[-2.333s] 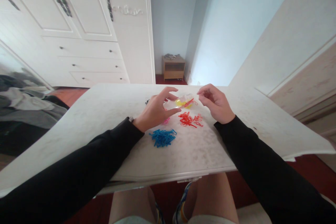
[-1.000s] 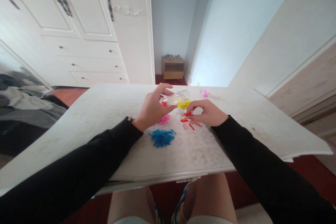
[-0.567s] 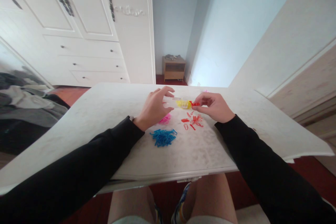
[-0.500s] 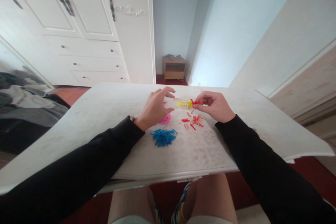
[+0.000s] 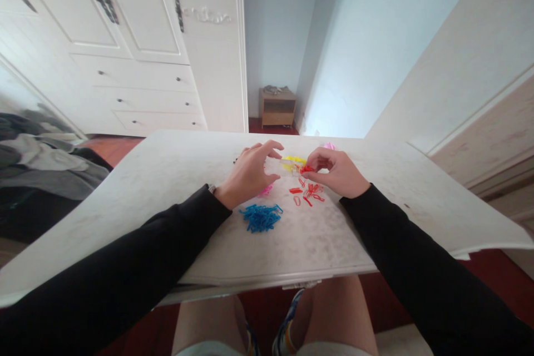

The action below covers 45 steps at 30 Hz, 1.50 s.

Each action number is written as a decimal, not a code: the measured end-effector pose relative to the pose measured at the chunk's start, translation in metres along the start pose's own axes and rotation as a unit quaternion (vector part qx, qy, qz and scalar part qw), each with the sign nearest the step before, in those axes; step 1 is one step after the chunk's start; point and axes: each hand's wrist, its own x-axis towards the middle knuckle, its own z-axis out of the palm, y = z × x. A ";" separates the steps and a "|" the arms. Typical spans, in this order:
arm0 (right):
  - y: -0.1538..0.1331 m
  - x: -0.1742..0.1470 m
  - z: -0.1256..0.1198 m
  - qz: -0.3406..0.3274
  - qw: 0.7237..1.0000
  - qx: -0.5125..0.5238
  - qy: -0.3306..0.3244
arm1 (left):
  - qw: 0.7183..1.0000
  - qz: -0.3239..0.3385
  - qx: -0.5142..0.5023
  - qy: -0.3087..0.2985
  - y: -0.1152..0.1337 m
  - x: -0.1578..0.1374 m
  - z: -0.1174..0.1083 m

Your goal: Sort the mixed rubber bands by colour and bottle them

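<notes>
My left hand (image 5: 250,171) curves its thumb and fingers around a clear plastic container (image 5: 275,167), which lies sideways with its far end toward my right hand. My right hand (image 5: 334,171) pinches a bunch of red rubber bands (image 5: 307,169) at that end of the container; whether they are inside it I cannot tell. Yellow rubber bands (image 5: 295,160) show just behind the container. More loose red rubber bands (image 5: 312,191) lie below my right hand. A blue pile of rubber bands (image 5: 262,217) sits nearer me, and pink rubber bands (image 5: 266,190) are partly hidden by my left hand.
A white tabletop (image 5: 167,167) with grey smudges carries everything. Something pink (image 5: 329,146) lies beyond my right hand. A white wardrobe (image 5: 137,39) and a small wooden cabinet (image 5: 278,110) stand behind the table. Clothes (image 5: 37,161) are heaped at the left.
My right hand has moved slightly left and down, bringing the red rubber bands closer against the container. My left hand has shifted slightly right. The pink thing at the back now shows.
</notes>
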 end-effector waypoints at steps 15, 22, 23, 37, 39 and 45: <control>-0.006 0.001 0.004 -0.025 0.997 -0.030 0.063 | 0.999 -0.015 -0.050 0.007 0.005 -0.001 0.000; -0.008 0.002 0.000 -0.071 0.995 -0.060 0.032 | 0.998 -0.019 -0.050 0.020 0.004 -0.001 0.001; -0.009 0.002 -0.001 -0.087 0.993 -0.066 0.033 | 0.998 -0.021 -0.052 0.023 0.004 -0.001 0.001; -0.014 -0.004 0.003 -0.094 0.987 -0.077 0.102 | 0.998 -0.010 -0.062 0.020 0.007 -0.001 -0.001; -0.016 -0.004 0.003 -0.110 0.984 -0.090 0.106 | 0.998 -0.012 -0.062 0.024 0.008 -0.001 -0.001; -0.011 -0.002 0.002 -0.145 0.970 -0.076 0.180 | 0.994 0.002 -0.079 0.076 0.010 0.001 -0.003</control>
